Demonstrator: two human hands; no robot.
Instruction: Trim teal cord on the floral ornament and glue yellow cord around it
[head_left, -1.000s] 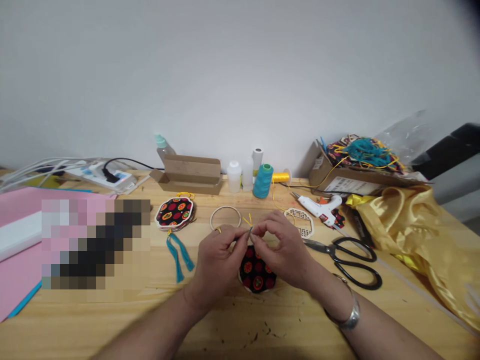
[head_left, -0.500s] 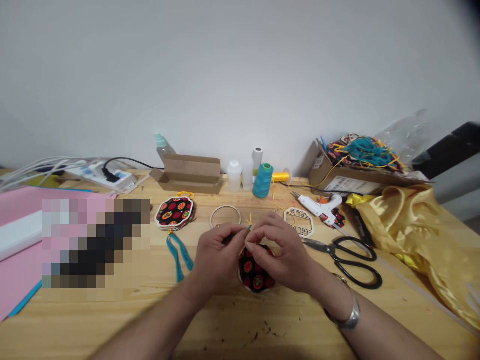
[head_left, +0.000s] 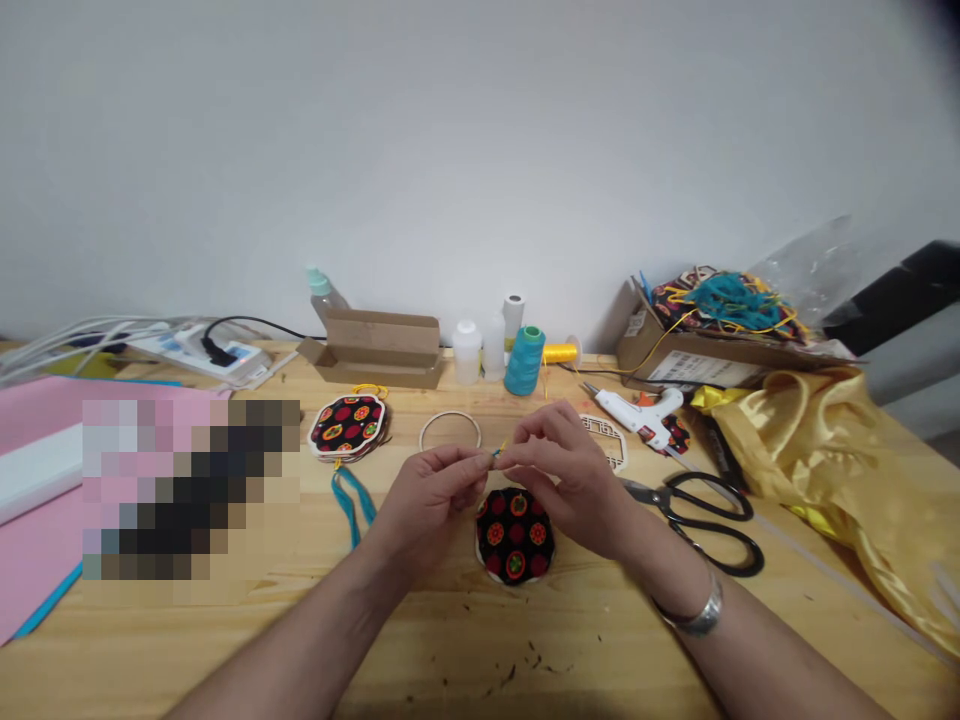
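L hand (head_left: 431, 495) & R hand (head_left: 566, 480) have lifted off fabric disc (head_left: 515, 535); both grips pinch yellow cord (head_left: 499, 452) tight. Prob knotting stage; next move calls for a steady, even pull.

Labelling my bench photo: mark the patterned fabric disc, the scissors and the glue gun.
patterned fabric disc (head_left: 515, 535), head view, centre of its black cloth face.
scissors (head_left: 673, 502), head view, where the black handles meet the blades.
glue gun (head_left: 634, 408), head view, white barrel.
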